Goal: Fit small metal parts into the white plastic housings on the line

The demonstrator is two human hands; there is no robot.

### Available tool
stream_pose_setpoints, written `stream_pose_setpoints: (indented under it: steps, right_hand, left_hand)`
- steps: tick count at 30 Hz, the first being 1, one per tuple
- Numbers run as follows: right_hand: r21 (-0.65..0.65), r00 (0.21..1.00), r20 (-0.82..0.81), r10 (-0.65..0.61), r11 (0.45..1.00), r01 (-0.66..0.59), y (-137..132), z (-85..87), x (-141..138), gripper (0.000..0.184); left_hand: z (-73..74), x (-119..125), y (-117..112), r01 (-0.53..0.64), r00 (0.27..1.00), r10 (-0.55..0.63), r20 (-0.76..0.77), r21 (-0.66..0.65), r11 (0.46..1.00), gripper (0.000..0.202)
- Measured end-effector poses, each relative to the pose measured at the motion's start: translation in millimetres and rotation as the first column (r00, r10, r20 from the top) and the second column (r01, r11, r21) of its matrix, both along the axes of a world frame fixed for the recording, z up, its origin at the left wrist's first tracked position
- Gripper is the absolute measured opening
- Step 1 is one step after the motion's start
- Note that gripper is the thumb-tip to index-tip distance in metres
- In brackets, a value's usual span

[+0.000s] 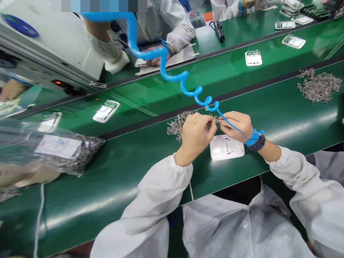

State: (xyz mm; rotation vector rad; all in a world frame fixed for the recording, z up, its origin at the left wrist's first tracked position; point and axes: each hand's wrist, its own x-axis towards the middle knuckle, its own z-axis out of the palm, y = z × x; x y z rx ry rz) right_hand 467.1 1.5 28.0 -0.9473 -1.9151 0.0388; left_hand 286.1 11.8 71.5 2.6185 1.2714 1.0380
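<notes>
My left hand (198, 130) is closed in a pinch just above the bench, its fingertips nearly meeting those of my right hand (236, 125), which pinches too. Small silvery metal pieces (215, 117) show at the fingertips; their exact shape is too small to make out. A loose pile of the same metal pieces (175, 127) lies beside and partly behind my left hand. Below both hands, a white plastic housing (227, 152) with a recessed compartment rests flat on the green bench. A blue coiled cord (185, 80) runs to the band on my right wrist.
A larger heap of metal pieces (321, 86) lies to the right. At left is a clear bag (77, 152) of small parts, near another person's arm. White housings with circuit boards (106, 111) sit on the green belt (161, 91). Co-workers sit opposite.
</notes>
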Motion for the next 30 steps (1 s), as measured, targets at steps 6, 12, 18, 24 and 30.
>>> stream_pose_setpoints:
  steps: [6,12,18,24,30]
  right_hand:
    - [0.014,0.999,-0.001,0.036,0.999,-0.036,0,1.1,0,0.024]
    - [-0.338,0.908,-0.419,0.019,0.925,-0.176,-4,11.7,-11,0.02]
    - [-0.51,0.811,-0.579,-0.087,0.815,-0.277,8,13.4,6,0.025]
    - [-0.656,0.796,-0.575,-0.191,0.689,-0.308,-10,-6.9,33,0.033]
    - [-0.637,0.951,-0.286,-0.119,0.765,-0.096,-51,-19.9,35,0.014]
  left_hand:
    - [22.1,0,5,0.033,0.98,0.085,0.182,-0.562,0.827,0.011]
    - [33.7,-4,7,0.111,0.97,0.082,0.227,-0.722,0.682,0.01]
    - [18.4,1,23,0.039,0.998,0.005,0.063,-0.674,0.738,0.02]
    - [-25.4,43,63,0.061,0.959,-0.202,-0.197,-0.554,0.83,0.016]
    - [-42.3,58,62,0.088,0.947,-0.232,-0.22,-0.519,0.85,0.025]
